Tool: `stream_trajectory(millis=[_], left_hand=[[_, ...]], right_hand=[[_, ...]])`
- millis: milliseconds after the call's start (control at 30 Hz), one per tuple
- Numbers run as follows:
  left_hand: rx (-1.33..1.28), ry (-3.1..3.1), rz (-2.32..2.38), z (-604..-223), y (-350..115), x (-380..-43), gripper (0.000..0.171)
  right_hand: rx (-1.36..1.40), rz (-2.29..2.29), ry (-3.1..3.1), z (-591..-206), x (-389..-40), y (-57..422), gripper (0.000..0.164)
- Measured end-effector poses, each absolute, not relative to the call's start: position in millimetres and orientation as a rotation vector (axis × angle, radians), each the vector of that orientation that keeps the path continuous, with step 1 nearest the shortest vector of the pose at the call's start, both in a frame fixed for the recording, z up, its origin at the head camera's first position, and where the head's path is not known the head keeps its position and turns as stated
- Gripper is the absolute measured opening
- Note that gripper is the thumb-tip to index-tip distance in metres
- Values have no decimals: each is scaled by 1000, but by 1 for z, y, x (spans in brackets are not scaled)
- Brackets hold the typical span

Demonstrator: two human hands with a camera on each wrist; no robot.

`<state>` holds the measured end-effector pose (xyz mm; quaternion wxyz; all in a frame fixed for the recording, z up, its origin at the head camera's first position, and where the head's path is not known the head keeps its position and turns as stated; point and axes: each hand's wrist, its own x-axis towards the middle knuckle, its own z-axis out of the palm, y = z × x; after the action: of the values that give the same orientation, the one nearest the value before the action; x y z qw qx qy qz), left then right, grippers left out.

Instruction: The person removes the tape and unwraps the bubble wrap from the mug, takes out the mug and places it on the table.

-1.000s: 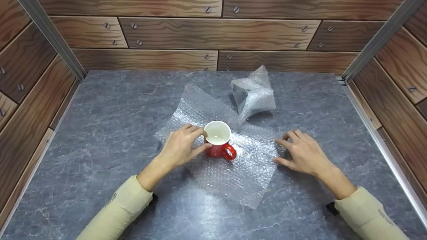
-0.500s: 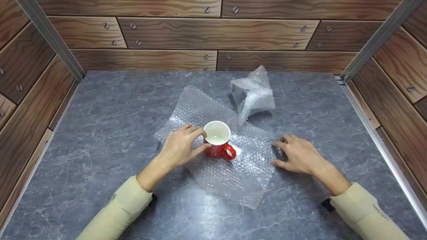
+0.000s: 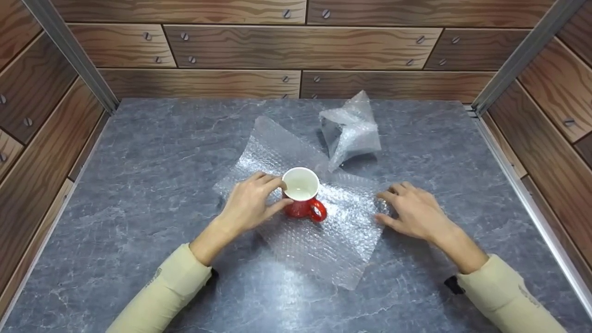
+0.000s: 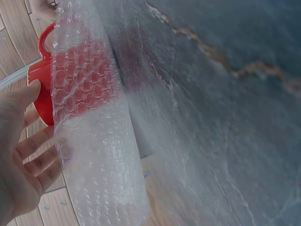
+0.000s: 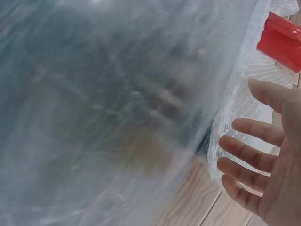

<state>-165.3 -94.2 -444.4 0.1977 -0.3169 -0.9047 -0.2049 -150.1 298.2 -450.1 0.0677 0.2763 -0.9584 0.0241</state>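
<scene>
A red mug [image 3: 299, 208] with a white inside stands upright on a spread sheet of bubble wrap [image 3: 319, 252], its handle towards the lower right. My left hand [image 3: 249, 201] holds the mug from the left, thumb on its near wall and fingers at the far side. In the left wrist view the thumb lies on the red wall, and the other fingers are spread behind the wrap's edge. At the wrap's right edge is my right hand [image 3: 414, 210], thumb and fingers apart. The right wrist view shows these fingers loosely extended, with nothing gripped.
Behind the sheet, to the right, stands a wrapped bundle of bubble wrap [image 3: 354, 134]; its contents are hidden. The grey marbled table [image 3: 162, 138] is bounded by wood-patterned walls [image 3: 300, 46] at the back and sides, with metal rails [image 3: 532, 217] along the edges.
My right hand has moved slightly left onto the wrap's right edge, its thumb shifting a little upward at the end. The left hand and mug have stayed in place.
</scene>
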Motion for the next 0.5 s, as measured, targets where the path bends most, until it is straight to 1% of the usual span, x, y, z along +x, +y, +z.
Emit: stream_trajectory(millis=[100, 333, 500], left_hand=[[-890, -2522, -563, -444, -94, -166, 31], [-895, -2520, -576, -445, -95, -166, 32], [-905, -2518, -569, -445, -95, -166, 31]], right_hand=[[844, 61, -2819, -446, -149, 294, 50], [876, 84, -2691, -442, -146, 276, 32], [877, 138, -2647, -441, -146, 258, 27]])
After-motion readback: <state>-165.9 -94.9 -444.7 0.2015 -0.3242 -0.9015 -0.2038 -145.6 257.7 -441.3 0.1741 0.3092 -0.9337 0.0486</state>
